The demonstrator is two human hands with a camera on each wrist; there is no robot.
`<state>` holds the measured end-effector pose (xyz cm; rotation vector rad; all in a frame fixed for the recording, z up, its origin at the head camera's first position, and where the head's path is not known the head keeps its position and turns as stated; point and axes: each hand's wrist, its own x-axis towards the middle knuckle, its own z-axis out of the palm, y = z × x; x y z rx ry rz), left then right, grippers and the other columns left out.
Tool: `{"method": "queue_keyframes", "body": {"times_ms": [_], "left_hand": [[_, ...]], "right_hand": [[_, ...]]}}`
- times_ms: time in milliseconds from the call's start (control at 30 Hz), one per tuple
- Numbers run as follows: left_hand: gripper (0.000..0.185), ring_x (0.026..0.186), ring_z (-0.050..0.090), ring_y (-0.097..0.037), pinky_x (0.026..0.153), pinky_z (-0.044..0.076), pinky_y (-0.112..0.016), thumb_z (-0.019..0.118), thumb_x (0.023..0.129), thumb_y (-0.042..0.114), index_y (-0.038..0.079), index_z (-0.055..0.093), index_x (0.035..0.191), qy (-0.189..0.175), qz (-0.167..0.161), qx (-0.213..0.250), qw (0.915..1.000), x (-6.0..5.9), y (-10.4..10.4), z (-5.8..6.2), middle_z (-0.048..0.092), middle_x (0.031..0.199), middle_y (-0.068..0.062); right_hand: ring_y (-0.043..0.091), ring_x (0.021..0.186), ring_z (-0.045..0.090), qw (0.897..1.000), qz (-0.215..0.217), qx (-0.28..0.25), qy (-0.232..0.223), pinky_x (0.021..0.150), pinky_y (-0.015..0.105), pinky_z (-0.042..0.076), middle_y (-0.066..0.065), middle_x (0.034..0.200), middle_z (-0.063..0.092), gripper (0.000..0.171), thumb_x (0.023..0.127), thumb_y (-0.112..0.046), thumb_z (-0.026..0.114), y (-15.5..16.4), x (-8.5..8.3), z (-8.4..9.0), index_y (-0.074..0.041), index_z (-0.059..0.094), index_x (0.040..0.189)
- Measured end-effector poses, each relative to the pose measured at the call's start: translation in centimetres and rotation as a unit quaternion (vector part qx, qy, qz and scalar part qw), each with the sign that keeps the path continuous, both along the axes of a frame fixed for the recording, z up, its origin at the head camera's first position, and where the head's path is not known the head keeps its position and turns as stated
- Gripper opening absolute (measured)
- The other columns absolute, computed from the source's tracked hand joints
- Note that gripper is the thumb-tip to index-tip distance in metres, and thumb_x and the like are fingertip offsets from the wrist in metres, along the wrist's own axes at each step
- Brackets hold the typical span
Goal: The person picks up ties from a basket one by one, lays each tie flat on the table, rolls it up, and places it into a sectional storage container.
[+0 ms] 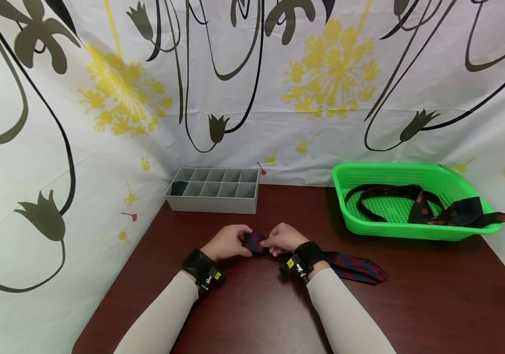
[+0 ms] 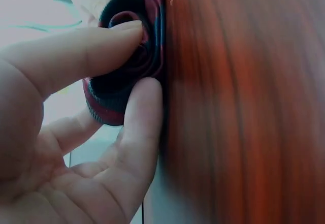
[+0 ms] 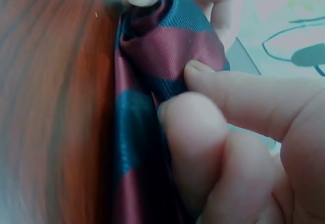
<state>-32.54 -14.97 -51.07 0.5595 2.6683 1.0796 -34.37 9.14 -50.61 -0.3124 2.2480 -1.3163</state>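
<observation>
Both hands at centre of the dark wood surface (image 1: 243,314), closed on 1 striped tie (image 1: 354,266).

Left hand (image 1: 227,242): grip pinched on the rolled end of the tie; thumb (image 2: 76,51) pressed on top of the coil, a finger (image 2: 139,117) under it at the surface. Coil tight, navy and red, lying against the wood.

Right hand (image 1: 283,237): grip pinched on the tie just beside the roll, thumb and fingertips (image 3: 190,117) bunched on the fabric. Unrolled remainder of the tie trailing right across the surface, past the right wrist, flat, wide end well apart from the hands.

Behind the hands, near the back edge: grey divided organiser (image 1: 212,189), 10 compartments by count, 1 at front left apparently holding something dark; contents not clear from the head view.

To the right: green perforated basket (image 1: 411,231) holding dark ties (image 1: 416,204), 1 end hanging over its right rim.

Floral curtain (image 1: 102,98) enclosing rear and sides.
</observation>
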Motion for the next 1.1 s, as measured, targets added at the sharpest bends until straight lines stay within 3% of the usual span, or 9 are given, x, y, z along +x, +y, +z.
{"method": "queue_keyframes", "body": {"times_ms": [267, 500, 600, 700, 833, 967, 1100], "left_hand": [[0.053, 0.09, 0.063, -0.01, 0.082, 0.055, -0.027, 0.093, 0.075, 0.028, 0.015, 0.07, 0.12, 0.028, -0.03, -0.062, 0.9973, -0.7, 4.6, -0.1, 0.072, 0.104, 0.004], [0.048, 0.085, 0.062, -0.01, 0.077, 0.054, -0.024, 0.092, 0.077, 0.031, 0.013, 0.074, 0.118, 0.076, -0.012, -0.092, 0.9927, 0.0, 8.1, -0.1, 0.075, 0.102, 0.002], [0.046, 0.083, 0.061, -0.01, 0.074, 0.053, -0.023, 0.089, 0.078, 0.032, 0.011, 0.075, 0.117, 0.081, -0.007, -0.099, 0.9917, 0.5, 8.5, 0.0, 0.075, 0.099, 0.002], [0.041, 0.079, 0.06, -0.009, 0.07, 0.052, -0.023, 0.088, 0.077, 0.03, 0.011, 0.076, 0.111, 0.078, 0.005, -0.101, 0.9919, 0.9, 8.5, 0.2, 0.073, 0.091, 0.004], [0.034, 0.073, 0.059, -0.01, 0.065, 0.05, -0.023, 0.089, 0.074, 0.03, 0.012, 0.076, 0.099, 0.08, 0.021, -0.1, 0.9915, 1.3, 8.6, 0.4, 0.069, 0.081, 0.006], [0.033, 0.068, 0.058, -0.01, 0.062, 0.048, -0.023, 0.091, 0.07, 0.031, 0.014, 0.072, 0.091, 0.082, 0.026, -0.106, 0.9906, 1.4, 8.6, 0.5, 0.065, 0.075, 0.007], [0.037, 0.069, 0.059, -0.011, 0.062, 0.05, -0.023, 0.092, 0.069, 0.031, 0.014, 0.069, 0.094, 0.077, 0.013, -0.105, 0.9914, 1.4, 8.5, 0.6, 0.065, 0.077, 0.005]], "right_hand": [[0.005, 0.05, 0.058, 1.0, 0.004, 0.012, 0.003, 0.052, 0.018, 0.049, -0.003, 0.06, 0.062, 0.037, 0.095, -0.029, 0.081, 4.3, -0.2, -0.5, -0.01, 0.066, 0.067], [0.008, 0.05, 0.061, 0.999, -0.017, 0.022, 0.023, 0.051, 0.021, 0.051, -0.001, 0.06, 0.063, 0.038, 0.095, -0.029, 0.081, 7.3, 0.4, -0.9, -0.01, 0.063, 0.067], [0.011, 0.053, 0.064, 0.999, -0.015, 0.024, 0.043, 0.053, 0.024, 0.056, 0.002, 0.063, 0.065, 0.032, 0.093, -0.028, 0.083, 7.5, 0.8, -0.8, -0.007, 0.065, 0.076], [0.015, 0.057, 0.068, 0.997, 0.012, 0.011, 0.073, 0.056, 0.029, 0.059, 0.005, 0.069, 0.068, 0.026, 0.09, -0.021, 0.085, 7.3, 0.9, -0.5, -0.004, 0.067, 0.098], [0.017, 0.062, 0.07, 0.991, 0.076, -0.009, 0.108, 0.059, 0.032, 0.061, 0.007, 0.076, 0.072, 0.044, 0.087, -0.011, 0.085, 7.3, 0.8, -0.3, -0.005, 0.062, 0.124], [0.016, 0.06, 0.069, 0.984, 0.112, -0.014, 0.135, 0.058, 0.033, 0.061, 0.005, 0.078, 0.073, 0.046, 0.086, -0.015, 0.088, 7.1, 0.8, -0.4, -0.007, 0.065, 0.125], [0.016, 0.057, 0.067, 0.978, 0.125, -0.003, 0.166, 0.056, 0.034, 0.06, 0.002, 0.077, 0.072, 0.042, 0.084, -0.023, 0.091, 6.8, 1.1, -0.3, -0.013, 0.069, 0.118]]}}
